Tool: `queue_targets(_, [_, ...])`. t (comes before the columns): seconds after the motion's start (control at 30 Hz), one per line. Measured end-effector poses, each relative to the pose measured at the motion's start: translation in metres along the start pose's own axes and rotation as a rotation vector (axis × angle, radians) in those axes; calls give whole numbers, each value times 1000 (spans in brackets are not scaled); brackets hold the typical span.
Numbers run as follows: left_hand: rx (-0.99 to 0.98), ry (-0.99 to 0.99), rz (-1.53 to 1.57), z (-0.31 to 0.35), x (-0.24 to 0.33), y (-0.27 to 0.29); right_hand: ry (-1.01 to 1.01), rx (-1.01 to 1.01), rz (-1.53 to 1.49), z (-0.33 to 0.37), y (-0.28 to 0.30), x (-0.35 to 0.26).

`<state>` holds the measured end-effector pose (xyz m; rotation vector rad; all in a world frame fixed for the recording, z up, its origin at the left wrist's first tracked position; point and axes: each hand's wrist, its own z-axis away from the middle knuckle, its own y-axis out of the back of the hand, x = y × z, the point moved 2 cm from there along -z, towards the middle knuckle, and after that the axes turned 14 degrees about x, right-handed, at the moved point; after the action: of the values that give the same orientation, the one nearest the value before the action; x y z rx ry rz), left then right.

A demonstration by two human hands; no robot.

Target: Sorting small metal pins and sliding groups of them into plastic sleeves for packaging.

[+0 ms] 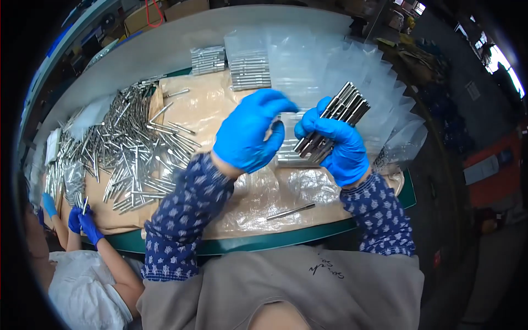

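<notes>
My right hand (345, 148), in a blue glove, is wrapped round a bundle of shiny metal rods (345, 105) and holds it tilted above the table. Just left of it is my left hand (246, 132), gloved in blue too. Its fingers are curved with thumb and fingertips apart, and nothing shows between them. Beneath both hands lie clear plastic bags (300, 71), some with rods inside. One loose metal rod (290, 211) rests on the brown sheet (242, 217) near the table's front edge.
A large heap of loose metal rods (132, 124) covers the table's left side. Bagged rows of rods (249, 71) lie at the back by a pale board (165, 47). At the lower left, a co-worker's dark-blue-gloved hands (88, 223) hold a rod; another light-blue-gloved hand (49, 204) is beside them.
</notes>
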<state>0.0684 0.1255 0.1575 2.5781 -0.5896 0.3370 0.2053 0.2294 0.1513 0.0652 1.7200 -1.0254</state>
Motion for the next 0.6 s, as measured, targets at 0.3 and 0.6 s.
queue_targets(0.3, [-673,288,101,133,42,-41,-98,142,-146,5,26,52])
queue_targets(0.6, [-552,1127,699,151,-6,22,-249,202,-100,37,43,62])
